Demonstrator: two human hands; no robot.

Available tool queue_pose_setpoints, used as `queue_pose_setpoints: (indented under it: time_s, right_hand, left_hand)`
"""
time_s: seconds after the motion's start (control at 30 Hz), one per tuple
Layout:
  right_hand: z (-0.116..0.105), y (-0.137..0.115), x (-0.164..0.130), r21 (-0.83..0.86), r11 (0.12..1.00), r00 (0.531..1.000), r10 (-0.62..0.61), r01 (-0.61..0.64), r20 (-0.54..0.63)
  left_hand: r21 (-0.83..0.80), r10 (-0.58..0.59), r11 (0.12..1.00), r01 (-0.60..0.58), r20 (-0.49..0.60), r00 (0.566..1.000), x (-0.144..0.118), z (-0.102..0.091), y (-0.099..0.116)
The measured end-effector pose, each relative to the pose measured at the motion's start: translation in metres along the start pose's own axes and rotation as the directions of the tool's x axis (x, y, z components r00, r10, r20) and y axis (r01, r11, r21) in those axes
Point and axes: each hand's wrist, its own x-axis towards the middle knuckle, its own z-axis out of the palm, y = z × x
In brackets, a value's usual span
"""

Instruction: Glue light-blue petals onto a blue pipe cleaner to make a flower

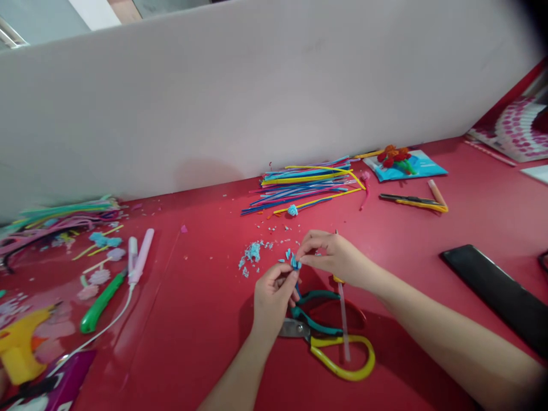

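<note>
Forearms reach in from the lower edge and the right side, slanting toward each other so that both hands meet near the middle of the glossy red surface. The left hand is nearly closed, its thumb and fingers pinching a small blue fuzzy piece from below. The right hand bends at the wrist, thumb and forefinger closed together at the upper side of that same piece (the other fingers curl loosely above).

Just under the hands lie metal scissors with a yellow handle loop and a translucent glue stick crossing that loop. Pale blue fluffy scraps are scattered to the left. Farther back rests a bundle of thin multicoloured fuzzy stems, near a blue-and-white packet bearing red and orange fuzzy flowers. A green-handled tool and a yellow glue gun lie at far left, a flat black rectangular object at right. A pale grey partition stands behind everything.
</note>
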Motion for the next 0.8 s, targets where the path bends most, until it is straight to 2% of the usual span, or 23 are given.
queue_pose_setpoints:
  time_s: [0.33,0.53,0.67,0.8]
  right_hand:
    - [0.008,0.000,-0.002,-0.089,0.994,0.994,-0.063,0.055,-0.084]
    - [0.010,-0.003,-0.005,-0.175,0.977,0.978,-0.151,0.125,-0.145]
    - [0.013,-0.005,-0.009,-0.339,0.918,0.962,-0.252,0.204,-0.104]
    - [0.016,-0.004,-0.011,-0.494,0.841,0.949,-0.303,0.222,-0.090]
  left_hand:
    - [0.003,-0.004,1.000,0.004,0.003,1.000,0.000,-0.001,-0.003]
    - [-0.026,-0.013,1.000,0.013,-0.008,1.000,0.000,-0.001,-0.001]
    - [-0.037,-0.002,0.999,0.002,-0.003,1.000,0.002,-0.003,-0.002]
    - [-0.038,0.000,0.999,-0.001,-0.013,1.000,0.002,-0.004,-0.003]
